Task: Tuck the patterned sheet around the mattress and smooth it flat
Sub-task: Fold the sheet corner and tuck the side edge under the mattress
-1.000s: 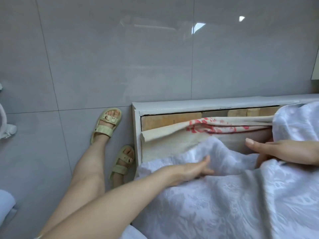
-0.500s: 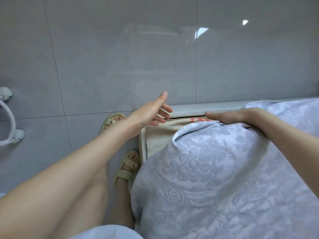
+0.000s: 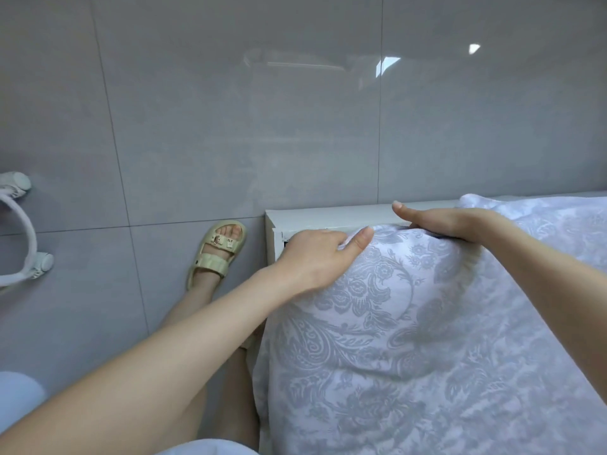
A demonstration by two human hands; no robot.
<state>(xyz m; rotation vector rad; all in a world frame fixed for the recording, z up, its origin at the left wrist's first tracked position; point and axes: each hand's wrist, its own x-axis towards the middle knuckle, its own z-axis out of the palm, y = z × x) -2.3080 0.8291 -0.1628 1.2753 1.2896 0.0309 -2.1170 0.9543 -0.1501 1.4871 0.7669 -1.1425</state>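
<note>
The white sheet with a grey floral pattern covers the mattress corner at the right and lower middle. It bulges up over the corner. My left hand lies on the sheet's far left edge; the thumb points right along the top and the fingers reach over the edge, out of sight. My right hand holds the far edge of the covered corner. Its thumb is stretched toward the left and its fingers are tucked behind the fabric. The mattress itself is hidden under the sheet.
The white bed frame runs along the far side against grey floor tiles. My foot in a pale green sandal stands just left of the frame corner. A white rounded object with wheels sits at the left edge.
My left hand came down from the air onto the sheet's left edge. The sheet now covers the beige mattress cover and wooden slats that showed before. My right hand stays on the far edge.
</note>
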